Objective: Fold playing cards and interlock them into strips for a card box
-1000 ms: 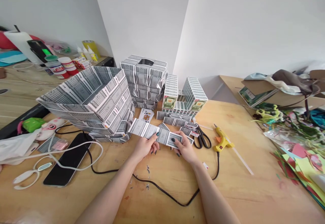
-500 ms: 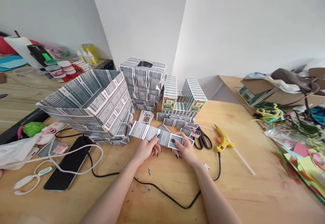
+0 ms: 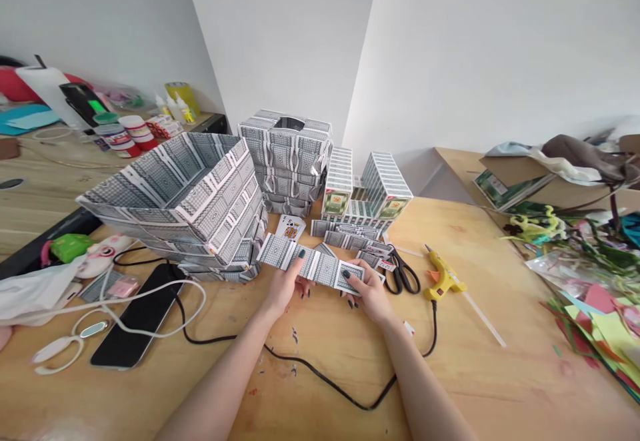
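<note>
A strip of overlapping playing cards (image 3: 326,271), grey-patterned backs up, is held between both hands just over the table. My left hand (image 3: 286,289) pinches its near edge left of the middle, thumb on top and fingers beneath. Near the right end my right hand (image 3: 369,291) grips it the same way. Behind the strip lie loose face-up cards (image 3: 291,228) with a king on top. More joined card strips (image 3: 345,233) stand to the right of these. An open box made of cards (image 3: 215,204) is at the left; a taller card structure (image 3: 286,154) stands behind.
Stacked card packs (image 3: 387,184) stand at the back. Black scissors (image 3: 404,274) and a yellow glue gun (image 3: 441,280) lie at the right, its black cord (image 3: 320,374) crossing the front. A phone (image 3: 137,321) lies left under a white cable. Paper scraps (image 3: 595,314) cover the far right.
My left hand has shifted slightly left along the card strip, its thumb now nearer the middle of a card. The whole view has moved a little; the right hand keeps its grip.
</note>
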### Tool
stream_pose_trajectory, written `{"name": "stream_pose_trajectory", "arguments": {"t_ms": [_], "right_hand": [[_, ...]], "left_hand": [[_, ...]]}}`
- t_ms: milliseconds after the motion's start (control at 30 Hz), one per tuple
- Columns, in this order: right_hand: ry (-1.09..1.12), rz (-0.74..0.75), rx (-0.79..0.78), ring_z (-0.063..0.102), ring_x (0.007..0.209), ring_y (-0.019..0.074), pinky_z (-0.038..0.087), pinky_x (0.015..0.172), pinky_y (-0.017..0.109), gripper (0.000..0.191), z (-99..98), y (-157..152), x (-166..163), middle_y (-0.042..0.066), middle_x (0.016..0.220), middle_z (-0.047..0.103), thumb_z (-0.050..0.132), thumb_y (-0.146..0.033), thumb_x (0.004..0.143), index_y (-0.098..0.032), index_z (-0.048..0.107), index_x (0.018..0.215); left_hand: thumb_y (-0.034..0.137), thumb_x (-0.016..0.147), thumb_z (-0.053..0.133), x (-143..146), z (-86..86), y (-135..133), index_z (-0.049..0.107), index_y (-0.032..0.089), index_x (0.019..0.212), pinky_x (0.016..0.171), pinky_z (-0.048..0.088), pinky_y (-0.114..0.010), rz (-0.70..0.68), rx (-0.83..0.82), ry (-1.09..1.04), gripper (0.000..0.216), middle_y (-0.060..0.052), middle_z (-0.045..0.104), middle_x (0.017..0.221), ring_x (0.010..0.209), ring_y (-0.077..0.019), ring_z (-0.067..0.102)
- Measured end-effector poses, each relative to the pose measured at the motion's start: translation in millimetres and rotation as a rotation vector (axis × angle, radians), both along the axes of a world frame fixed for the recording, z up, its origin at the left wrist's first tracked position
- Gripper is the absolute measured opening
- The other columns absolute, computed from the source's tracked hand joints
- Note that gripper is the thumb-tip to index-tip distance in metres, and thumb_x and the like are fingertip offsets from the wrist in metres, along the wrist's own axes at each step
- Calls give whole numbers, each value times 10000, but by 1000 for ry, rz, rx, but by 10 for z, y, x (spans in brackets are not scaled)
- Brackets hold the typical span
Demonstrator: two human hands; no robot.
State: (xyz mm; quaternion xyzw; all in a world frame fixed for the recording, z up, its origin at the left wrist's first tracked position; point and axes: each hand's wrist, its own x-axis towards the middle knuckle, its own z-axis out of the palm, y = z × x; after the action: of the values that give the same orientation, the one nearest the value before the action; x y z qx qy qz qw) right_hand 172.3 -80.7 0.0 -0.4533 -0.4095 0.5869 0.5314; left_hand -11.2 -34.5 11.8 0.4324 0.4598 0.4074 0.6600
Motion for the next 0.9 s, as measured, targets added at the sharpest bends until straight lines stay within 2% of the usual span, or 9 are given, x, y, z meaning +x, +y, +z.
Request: {"name": "stream_pose_trajectory", "arguments": {"t_ms": [67, 133, 200, 267, 467, 667, 900], "right_hand": [[0, -34, -3, 471, 361, 83, 330, 302, 169, 328, 12, -3, 8, -38, 533, 552, 615, -408, 727, -184, 450, 901], [2, -57, -8, 494, 382, 85, 342, 303, 166, 332, 28, -5, 15, -39, 565, 550, 645, -385, 703, -189, 460, 895], [8, -72, -6, 513, 399, 84, 356, 308, 165, 347, 41, -6, 19, -38, 607, 554, 679, -357, 670, -194, 469, 893], [21, -94, 2, 520, 406, 81, 373, 317, 167, 363, 43, -2, 21, -36, 638, 559, 705, -330, 642, -195, 479, 892], [73, -193, -19, 521, 459, 94, 446, 382, 206, 350, -21, 26, 30, -22, 649, 578, 742, -301, 594, -178, 520, 834], [108, -174, -80, 582, 547, 150, 497, 521, 282, 332, -60, 46, 56, 3, 635, 622, 782, -318, 522, -166, 539, 690], [216, -122, -130, 633, 698, 208, 489, 630, 309, 310, -12, 60, 79, 24, 700, 681, 803, -281, 486, -167, 607, 698]], "left_hand": [[437, 699, 569, -42, -7, 39, 520, 169, 607, 368, 368, -213, 160, 34, -37, 288, 23, 552, 502, 392, -97, 472], [358, 646, 642, -89, -12, 74, 555, 173, 718, 391, 397, -205, 233, 46, -65, 216, 27, 602, 635, 476, -100, 519], [303, 606, 681, -126, -13, 96, 574, 176, 830, 403, 419, -194, 221, 22, -93, 279, 14, 628, 769, 576, -111, 561], [284, 592, 692, -142, -8, 103, 587, 163, 852, 419, 446, -196, 174, -14, -116, 306, -5, 631, 831, 635, -122, 576], [266, 610, 691, -115, 14, 90, 608, 155, 901, 513, 526, -240, 88, -59, -191, 322, -18, 642, 834, 654, -129, 596], [288, 624, 687, -123, 3, 97, 609, 134, 911, 596, 537, -276, 64, -64, -210, 335, -47, 667, 837, 744, -173, 629], [212, 610, 705, -142, -18, 127, 622, 149, 851, 618, 516, -243, 161, -75, -332, 262, -31, 675, 871, 809, -168, 626]]}}
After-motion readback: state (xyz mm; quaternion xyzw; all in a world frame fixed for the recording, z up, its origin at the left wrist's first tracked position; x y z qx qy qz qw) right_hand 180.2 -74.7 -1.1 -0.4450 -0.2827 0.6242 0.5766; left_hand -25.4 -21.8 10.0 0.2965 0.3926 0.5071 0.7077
